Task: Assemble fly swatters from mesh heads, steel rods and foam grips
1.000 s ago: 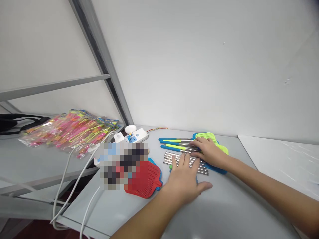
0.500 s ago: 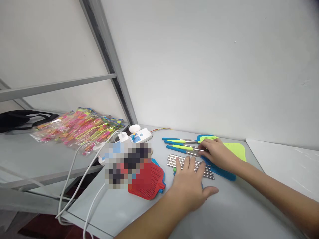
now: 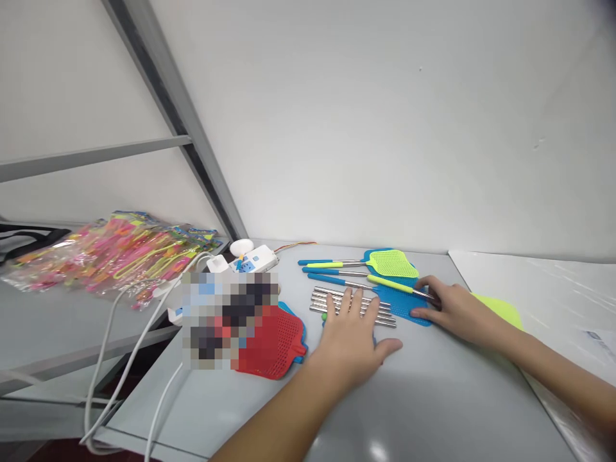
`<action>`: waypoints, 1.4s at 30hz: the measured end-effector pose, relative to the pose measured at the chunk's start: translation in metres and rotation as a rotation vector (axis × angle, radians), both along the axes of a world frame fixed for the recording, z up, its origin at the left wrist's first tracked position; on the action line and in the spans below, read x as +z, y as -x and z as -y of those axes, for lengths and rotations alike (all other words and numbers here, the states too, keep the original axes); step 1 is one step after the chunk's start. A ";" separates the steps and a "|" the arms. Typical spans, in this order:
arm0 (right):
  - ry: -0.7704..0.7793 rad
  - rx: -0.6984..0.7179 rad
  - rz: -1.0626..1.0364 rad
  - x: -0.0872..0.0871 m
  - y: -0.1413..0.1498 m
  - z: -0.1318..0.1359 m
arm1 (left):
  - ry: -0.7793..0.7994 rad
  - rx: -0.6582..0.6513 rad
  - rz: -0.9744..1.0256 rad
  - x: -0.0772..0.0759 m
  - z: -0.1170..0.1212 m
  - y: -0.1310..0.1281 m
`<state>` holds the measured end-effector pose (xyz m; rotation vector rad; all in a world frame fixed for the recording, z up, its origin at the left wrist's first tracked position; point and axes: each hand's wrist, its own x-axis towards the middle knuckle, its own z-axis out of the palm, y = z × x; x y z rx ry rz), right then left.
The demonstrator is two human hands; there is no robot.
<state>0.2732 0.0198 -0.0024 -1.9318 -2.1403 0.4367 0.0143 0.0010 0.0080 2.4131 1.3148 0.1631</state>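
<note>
"What are the hands doing on your feed?"
"I have the left hand [image 3: 351, 340] just below the frame's centre, fingers spread, tips lying over the metal tubes [image 3: 319, 299]. I can't tell whether they press down."
"And the right?"
"Right of centre, the right hand [image 3: 455, 310] has its thumb and fingers closed around the metal shaft of the yellow swatter [image 3: 391, 284]. I see its handle pointing left and its head past the wrist, towards the right edge."
"What's around them?"
"A blue swatter head [image 3: 397, 303] under the yellow handle, and a red swatter head [image 3: 283, 346] in the lower left, beside the left hand."
</note>
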 end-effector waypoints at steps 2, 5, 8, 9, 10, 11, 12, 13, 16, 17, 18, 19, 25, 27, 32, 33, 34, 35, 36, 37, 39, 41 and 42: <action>-0.022 -0.026 -0.012 -0.004 -0.001 -0.001 | 0.000 -0.004 -0.010 0.002 0.000 0.000; -0.056 -0.047 0.038 -0.004 -0.002 -0.009 | -0.015 -0.005 -0.009 0.002 -0.001 0.000; -0.120 -0.059 0.102 -0.004 -0.004 -0.019 | -0.028 -0.007 -0.018 0.000 -0.002 0.000; -0.149 -0.067 0.121 -0.005 -0.004 -0.023 | -0.029 -0.008 -0.025 0.000 -0.003 -0.001; -0.172 -0.071 0.134 -0.005 -0.005 -0.025 | -0.029 -0.008 -0.033 -0.001 -0.003 -0.001; -0.186 -0.070 0.140 -0.007 -0.005 -0.027 | -0.030 -0.007 -0.040 -0.001 -0.003 -0.001; -0.195 -0.069 0.144 -0.008 -0.005 -0.029 | -0.034 -0.006 -0.044 -0.001 -0.004 -0.001; -0.199 -0.068 0.149 -0.008 -0.004 -0.030 | -0.038 -0.005 -0.046 -0.001 -0.004 -0.001; -0.225 -0.056 0.180 -0.007 -0.001 -0.028 | -0.058 -0.001 -0.047 -0.002 -0.005 -0.002; -0.243 -0.047 0.188 -0.004 0.001 -0.026 | -0.066 0.000 -0.049 -0.002 -0.005 -0.002; -0.262 -0.036 0.188 -0.001 0.002 -0.023 | -0.075 0.000 -0.051 -0.003 -0.005 -0.002; -0.279 -0.023 0.180 0.002 0.003 -0.020 | -0.087 0.000 -0.051 -0.003 -0.006 -0.002; -0.346 0.080 0.130 0.016 -0.004 0.010 | -0.186 -0.011 0.007 0.005 -0.005 -0.002; -0.384 0.121 0.152 0.017 -0.009 0.021 | -0.243 0.013 0.074 0.015 -0.005 -0.001; -0.433 0.249 0.210 0.023 -0.011 0.047 | -0.467 0.071 0.266 0.033 -0.005 -0.002; -0.441 0.283 0.220 0.024 -0.009 0.052 | -0.509 0.028 0.250 0.033 -0.003 -0.005; -0.448 0.315 0.229 0.027 -0.007 0.056 | -0.540 -0.028 0.210 0.031 -0.001 -0.008; -0.452 0.338 0.238 0.028 -0.005 0.061 | -0.559 -0.083 0.155 0.029 0.001 -0.012; -0.448 0.350 0.244 0.030 -0.002 0.065 | -0.573 -0.128 0.100 0.026 0.004 -0.016; -0.430 0.350 0.245 0.032 0.000 0.070 | -0.587 -0.161 0.055 0.022 0.008 -0.020; -0.336 0.331 0.221 0.035 0.003 0.079 | -0.634 -0.197 0.010 0.018 0.014 -0.026; -0.197 0.313 0.166 0.038 0.005 0.087 | -0.710 -0.226 0.011 0.016 0.019 -0.031; -0.139 0.306 0.143 0.039 0.006 0.092 | -0.745 -0.243 0.013 0.017 0.022 -0.032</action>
